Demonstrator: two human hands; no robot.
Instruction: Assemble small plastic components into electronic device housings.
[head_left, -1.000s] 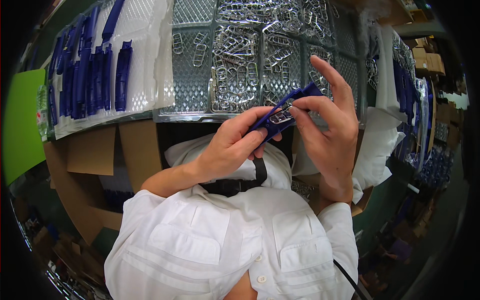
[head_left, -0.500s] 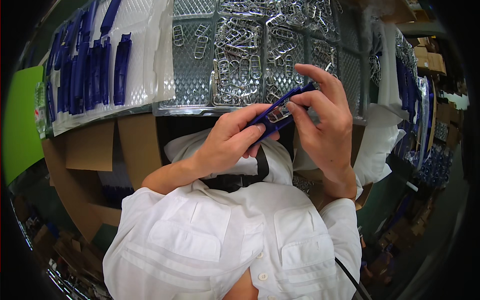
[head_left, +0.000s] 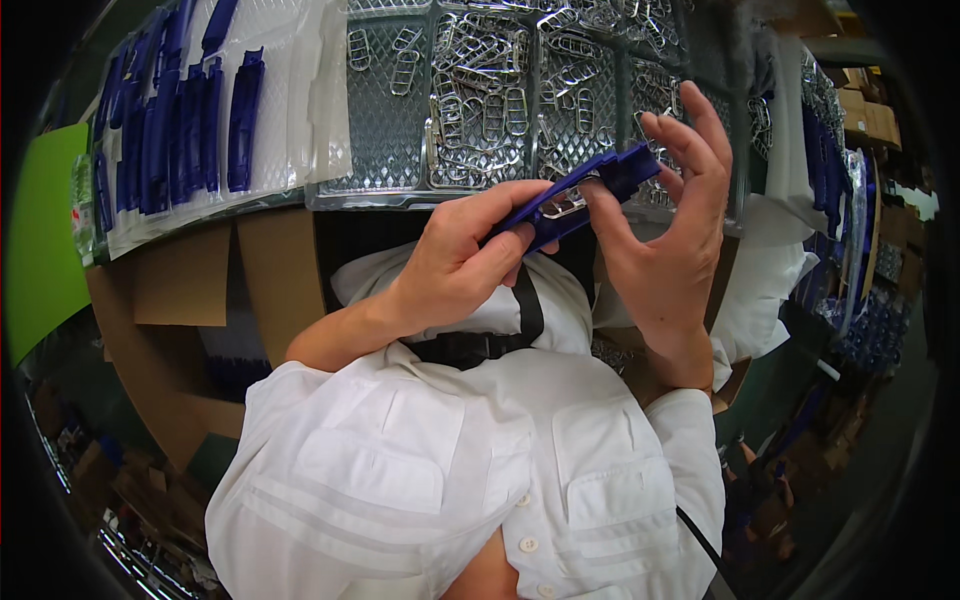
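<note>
Over the near edge of the tray, my left hand [head_left: 455,255] is closed round the near end of a long blue plastic piece [head_left: 625,172], thumb on top. The piece slants up to the right, and a metal wire buckle [head_left: 562,208] sits in its hollow. My right hand [head_left: 668,225] grips the piece towards its far end. Its thumb presses inside, by the buckle, and a finger goes behind the blue edge, partly hidden. The other fingers of that hand stretch upward, apart from the piece.
Ahead stands a clear compartmented tray [head_left: 385,178] with many loose wire buckles [head_left: 480,60]. More blue pieces [head_left: 190,130] lie on white sheeting at the left. Below them is an open cardboard box [head_left: 180,285]. White bags [head_left: 755,290] hang at the right.
The blue piece has tilted, its far end rising and turning to show a broader face. My right thumb has moved further into it, and the right fingers have stretched upward. The left hand keeps its hold.
</note>
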